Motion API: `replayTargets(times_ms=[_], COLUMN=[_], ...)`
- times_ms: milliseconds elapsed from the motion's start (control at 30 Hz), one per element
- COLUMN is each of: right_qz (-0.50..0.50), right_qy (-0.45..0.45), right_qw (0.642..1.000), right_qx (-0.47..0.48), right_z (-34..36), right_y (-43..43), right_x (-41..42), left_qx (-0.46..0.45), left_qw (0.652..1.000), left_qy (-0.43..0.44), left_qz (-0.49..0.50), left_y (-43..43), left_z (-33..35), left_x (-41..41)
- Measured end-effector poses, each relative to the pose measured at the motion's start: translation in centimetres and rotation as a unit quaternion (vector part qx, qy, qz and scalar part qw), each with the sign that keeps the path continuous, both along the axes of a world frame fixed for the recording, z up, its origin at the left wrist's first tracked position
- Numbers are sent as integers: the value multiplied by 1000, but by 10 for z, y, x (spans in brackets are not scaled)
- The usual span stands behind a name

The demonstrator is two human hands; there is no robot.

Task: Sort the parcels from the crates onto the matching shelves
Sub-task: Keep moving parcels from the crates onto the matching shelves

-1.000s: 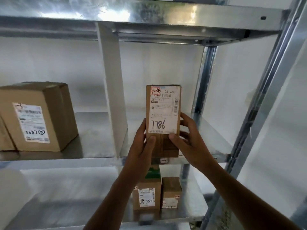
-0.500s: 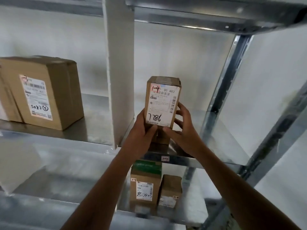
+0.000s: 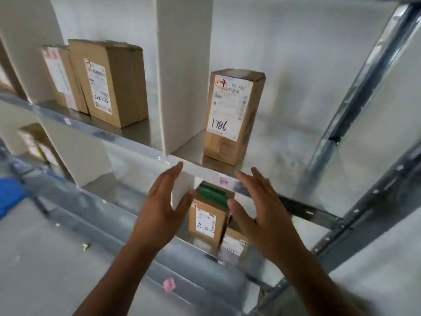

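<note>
A tall brown parcel (image 3: pixel 232 115) with a white label reading 1786 stands upright on the metal shelf (image 3: pixel 280 151), just right of a white divider (image 3: pixel 184 71). Neither hand touches it. My left hand (image 3: pixel 161 206) and my right hand (image 3: pixel 262 208) hover below and in front of the shelf's front edge, palms facing each other, fingers straight, holding nothing. A small pink tag (image 3: pixel 224 180) sits on the shelf edge between them.
Left of the divider stand two brown parcels (image 3: pixel 114 80) with labels. On the shelf below are a green-topped parcel (image 3: pixel 208 217) and a smaller box (image 3: pixel 234 245). A steel upright (image 3: pixel 355 106) runs along the right. A pink tag (image 3: pixel 169 285) marks the lower edge.
Both hands let go of the 1786 parcel, which now stands alone on the shelf, and drew back toward me and down. The view dropped and shifted right.
</note>
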State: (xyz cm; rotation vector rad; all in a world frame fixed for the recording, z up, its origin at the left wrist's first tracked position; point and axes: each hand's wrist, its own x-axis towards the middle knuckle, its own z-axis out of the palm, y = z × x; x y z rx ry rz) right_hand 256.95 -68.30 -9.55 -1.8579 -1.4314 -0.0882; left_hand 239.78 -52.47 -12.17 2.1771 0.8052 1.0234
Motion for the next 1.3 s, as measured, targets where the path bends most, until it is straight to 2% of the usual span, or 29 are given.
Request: replayTargets(times_ms=[67,300,500,700,867,967,1167,1300], right_qz=[33,174,279,354,418,440,470,489], right_qy=[-48,0,-20,-13,-83,-83,-69,-87], right_qw=[998,968,926,884,840,826,815,794], right_qx=[-19,-180,-254,-304,-335,-343,-332,-352], right_z=[-30,-131,-171,-182,-196,-198,-205,-217], right_y=[0,25,56,106,154,177,225,276], right_x=[-18,-117,-225,-356,-463,-520,-588,-612], left_qx=[7,-94,-151,-182,-208,-222,-254,-272], left_qw=[999,959,916,874,841,823,802,793], left_qy=[38,208,260,259,253,255,248,241], left_qz=[38,170,266,370,432,456,480,489], left_y=[-15,-75,-110,-103,-78,-66,-28,14], left_z=[-29,-121,-168,-192,-189,-183,-188,-200], left_x=[-29,-169,-286,-416,-516,-564,-623,-640])
